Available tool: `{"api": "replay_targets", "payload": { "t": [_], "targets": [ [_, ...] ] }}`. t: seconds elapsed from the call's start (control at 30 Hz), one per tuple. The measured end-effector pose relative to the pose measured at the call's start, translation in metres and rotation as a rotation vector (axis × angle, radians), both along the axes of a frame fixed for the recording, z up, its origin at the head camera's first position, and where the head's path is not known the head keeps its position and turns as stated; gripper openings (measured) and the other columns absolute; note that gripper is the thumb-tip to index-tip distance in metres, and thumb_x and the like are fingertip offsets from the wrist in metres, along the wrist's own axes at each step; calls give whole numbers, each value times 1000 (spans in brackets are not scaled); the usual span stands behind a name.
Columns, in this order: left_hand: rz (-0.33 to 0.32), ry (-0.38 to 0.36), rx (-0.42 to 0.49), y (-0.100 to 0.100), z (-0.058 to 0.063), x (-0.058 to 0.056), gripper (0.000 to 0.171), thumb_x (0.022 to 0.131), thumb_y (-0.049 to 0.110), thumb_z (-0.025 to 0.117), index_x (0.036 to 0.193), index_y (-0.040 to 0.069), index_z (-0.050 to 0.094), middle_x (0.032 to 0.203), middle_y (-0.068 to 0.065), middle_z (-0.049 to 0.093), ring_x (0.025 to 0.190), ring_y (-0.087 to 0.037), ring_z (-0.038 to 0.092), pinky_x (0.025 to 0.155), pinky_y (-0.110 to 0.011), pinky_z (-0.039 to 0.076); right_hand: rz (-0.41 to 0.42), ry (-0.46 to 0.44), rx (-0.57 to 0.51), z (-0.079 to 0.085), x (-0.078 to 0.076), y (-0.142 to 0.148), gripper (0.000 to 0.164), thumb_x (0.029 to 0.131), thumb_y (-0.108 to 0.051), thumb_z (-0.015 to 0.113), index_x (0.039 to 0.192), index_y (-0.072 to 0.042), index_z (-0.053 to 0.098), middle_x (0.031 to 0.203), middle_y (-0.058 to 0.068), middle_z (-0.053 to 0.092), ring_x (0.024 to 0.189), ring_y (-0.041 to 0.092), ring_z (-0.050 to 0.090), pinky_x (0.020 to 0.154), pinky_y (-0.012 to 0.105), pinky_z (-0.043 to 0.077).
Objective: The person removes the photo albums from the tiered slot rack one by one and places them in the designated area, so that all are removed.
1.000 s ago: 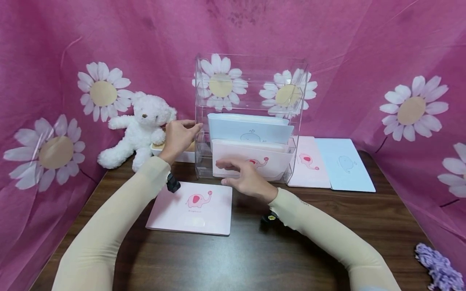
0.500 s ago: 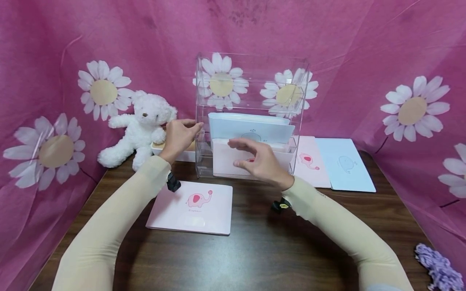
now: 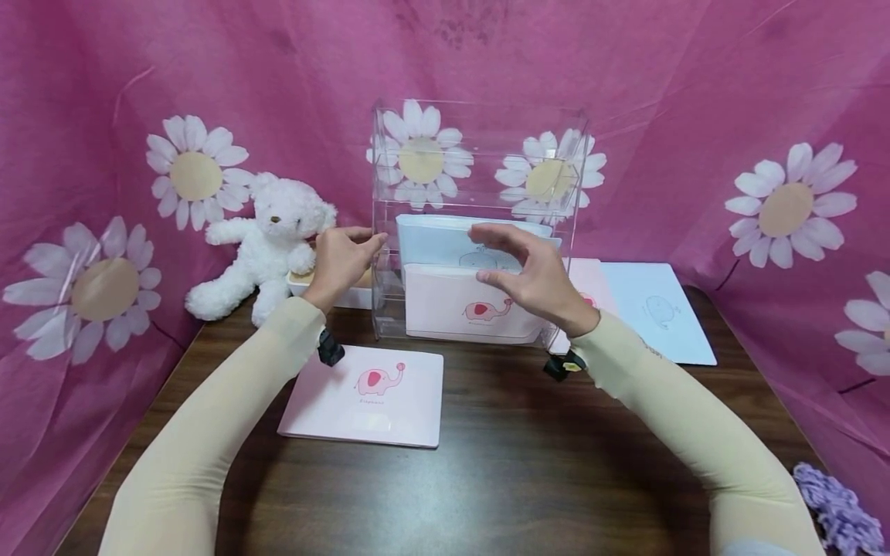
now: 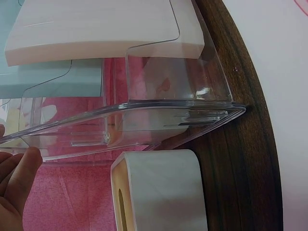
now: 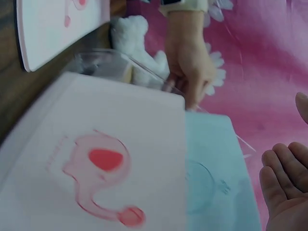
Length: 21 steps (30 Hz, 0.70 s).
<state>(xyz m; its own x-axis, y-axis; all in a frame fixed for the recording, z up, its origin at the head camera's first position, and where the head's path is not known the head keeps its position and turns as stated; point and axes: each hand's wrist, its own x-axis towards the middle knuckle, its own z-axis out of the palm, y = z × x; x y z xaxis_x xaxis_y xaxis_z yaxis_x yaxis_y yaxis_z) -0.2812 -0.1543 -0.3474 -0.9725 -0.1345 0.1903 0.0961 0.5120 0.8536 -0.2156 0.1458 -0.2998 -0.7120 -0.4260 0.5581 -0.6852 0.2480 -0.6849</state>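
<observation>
My left hand (image 3: 344,261) pinches the left side edge of a clear acrylic rack (image 3: 480,181); in the left wrist view the thumb and fingertips (image 4: 32,156) meet at that edge. A pink notebook (image 3: 438,305) with a red elephant stands in the rack's lowest pocket. Behind and above it, a light blue notebook (image 3: 431,239) with a whale stands in the pocket above. My right hand (image 3: 538,274) hovers before the rack's right part, thumb and fingers apart, holding nothing. In the right wrist view its spread fingers (image 5: 291,168) lie beside the blue notebook.
Another pink elephant notebook (image 3: 368,413) lies flat in front of the rack. To its right lie a pink notebook (image 3: 591,278) and a blue one (image 3: 660,309). A white teddy bear (image 3: 274,232) and a white box (image 3: 358,297) stand left; purple yarn (image 3: 837,506) lies far right.
My right hand has moved right and upward across the front of the notebooks, uncovering the standing pink one's elephant. The left hand stays on the rack's edge.
</observation>
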Motion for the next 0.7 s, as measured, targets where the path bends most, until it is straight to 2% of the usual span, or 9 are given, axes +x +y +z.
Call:
{"api": "replay_targets", "payload": {
  "t": [0.27,0.47,0.7],
  "targets": [
    [5,1,1,1,-1,1,45,92,41,74,122,8,75,104,-10,79,74,-15,70,58,-21,55,-46,5,-196,26,-15,25,58,78,18,74,133,9,59,132,24,65,121,13,65,109,24,49],
    [9,-10,8,1,-2,0,44,92,42,74,121,9,75,102,-9,79,74,-15,70,59,-21,55,-54,-7,-324,35,-30,47,55,79,21,71,132,10,61,125,9,71,118,18,67,108,27,49],
    [12,-15,17,2,-1,0,42,92,41,74,120,10,76,101,-9,79,73,-15,70,59,-22,56,-55,-54,-368,36,-39,62,55,81,9,78,133,6,61,125,8,71,117,17,67,108,24,49]
  ]
}}
